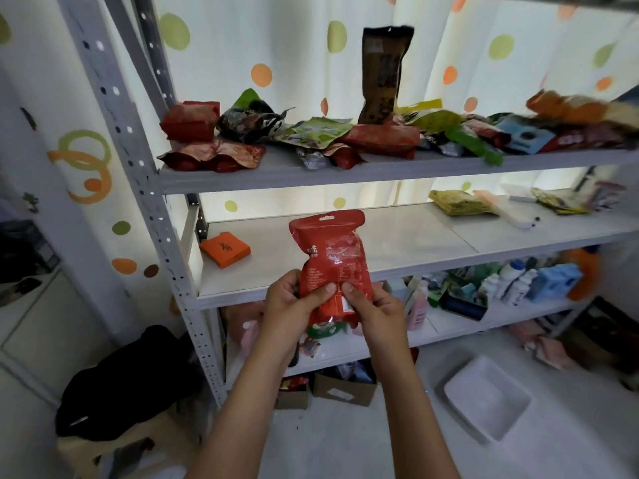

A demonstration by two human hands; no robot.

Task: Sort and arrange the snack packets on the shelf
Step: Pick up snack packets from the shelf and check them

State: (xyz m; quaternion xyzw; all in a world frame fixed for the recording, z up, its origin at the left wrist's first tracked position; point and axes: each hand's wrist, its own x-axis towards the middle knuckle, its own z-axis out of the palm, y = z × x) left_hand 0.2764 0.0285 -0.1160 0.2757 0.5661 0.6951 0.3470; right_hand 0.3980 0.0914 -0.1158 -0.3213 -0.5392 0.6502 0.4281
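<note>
I hold a red snack packet (330,261) upright in front of the middle shelf (397,243). My left hand (294,304) grips its lower left side and my right hand (373,311) grips its lower right, both thumbs on the front. Under it a second packet with a green band (325,329) peeks out between my hands. The upper shelf (269,174) carries a jumble of several packets: red ones (190,121) at the left, green ones (318,131) in the middle, and a tall brown packet (382,74) standing upright.
An orange box (224,249) lies at the left of the middle shelf, yellow packets (456,202) at its right. The lower shelf holds bottles (511,281). A white tub (487,399), cardboard boxes (344,388) and a black bag (128,382) are on the floor.
</note>
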